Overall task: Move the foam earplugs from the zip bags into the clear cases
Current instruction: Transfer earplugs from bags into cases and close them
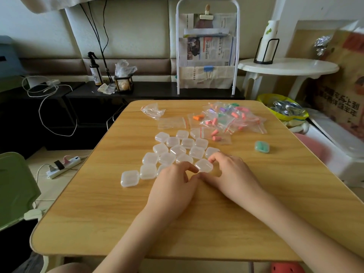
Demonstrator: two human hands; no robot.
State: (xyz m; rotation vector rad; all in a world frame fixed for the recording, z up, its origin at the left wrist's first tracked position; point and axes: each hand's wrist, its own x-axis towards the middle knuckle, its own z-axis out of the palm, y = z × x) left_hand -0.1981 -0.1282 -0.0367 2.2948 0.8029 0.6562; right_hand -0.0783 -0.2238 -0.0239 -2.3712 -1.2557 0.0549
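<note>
step: opening one empty clear case (pixel 204 165) on worktop (pixel 216 223); left hand (pixel 173 186) and right hand (pixel 230 174) pinch its edges. bagged foam earplugs (pixel 232 117) lie far right; next, pry lid.

The near half of the desk (pixel 110 223) lies bare on either side of the forearms, open to a hand; the clear cases (pixel 178 152) crowd the middle, touching one another, with hardly a gap between them. Behind them the zip bags (pixel 232 118) pile at the far right; bare wood runs between that pile and the filled green case (pixel 262 147).
</note>
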